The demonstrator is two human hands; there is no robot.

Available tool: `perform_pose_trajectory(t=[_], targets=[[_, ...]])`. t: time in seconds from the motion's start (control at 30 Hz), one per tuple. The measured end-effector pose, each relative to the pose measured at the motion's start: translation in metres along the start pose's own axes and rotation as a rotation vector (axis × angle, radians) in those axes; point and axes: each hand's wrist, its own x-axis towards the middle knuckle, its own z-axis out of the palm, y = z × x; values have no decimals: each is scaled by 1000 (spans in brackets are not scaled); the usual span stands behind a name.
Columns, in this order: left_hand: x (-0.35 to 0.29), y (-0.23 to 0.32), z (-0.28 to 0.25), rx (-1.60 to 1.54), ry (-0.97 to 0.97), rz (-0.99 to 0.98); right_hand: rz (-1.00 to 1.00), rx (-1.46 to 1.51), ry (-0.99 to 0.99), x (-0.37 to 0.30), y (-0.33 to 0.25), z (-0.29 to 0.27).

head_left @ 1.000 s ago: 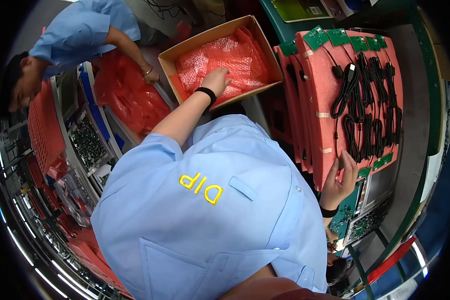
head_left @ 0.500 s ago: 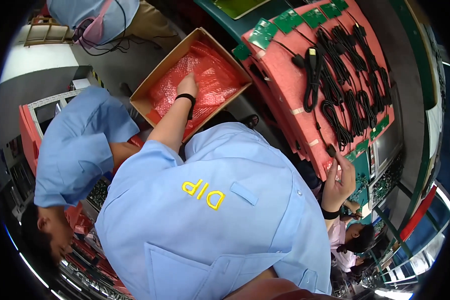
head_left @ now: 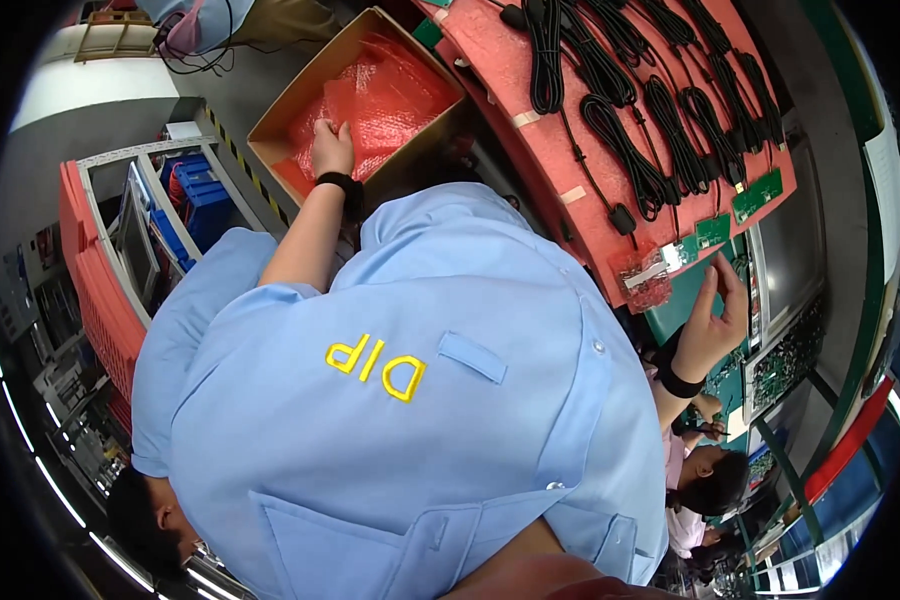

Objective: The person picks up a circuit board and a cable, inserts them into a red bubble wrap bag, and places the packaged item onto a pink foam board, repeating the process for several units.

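My left hand reaches into an open cardboard box full of red bubble-wrap bags. Its thumb and fingers close on the lower edge of a bubble-wrap bag. By the near edge of a pink foam stack, my right hand has loosely bent, parted fingers with nothing visible between them. Its fingertips are close to a small green circuit board. A red bubble-wrap bag with a white strip lies at the foam's near corner. Several bundled black cables lie in rows across the foam.
A co-worker in a blue shirt bends at my left, beside a rack with blue bins. Another person in blue is at the far left. On the right stand trays of circuit boards and a person in pink.
My right hand has left the cable plug and moved right along the foam edge. My left hand has shifted toward the box's near left side. The whole view has shifted.
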Motion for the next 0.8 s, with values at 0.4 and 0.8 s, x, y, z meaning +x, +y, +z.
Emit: perform_pose_trajectory(t=[0.4,0.8], targets=[[-94,-64,39,165,-24,224,-75,-36,-73,0,2,-26],[63,121,-56,-869,-3,216,319,62,121,53,29,2]])
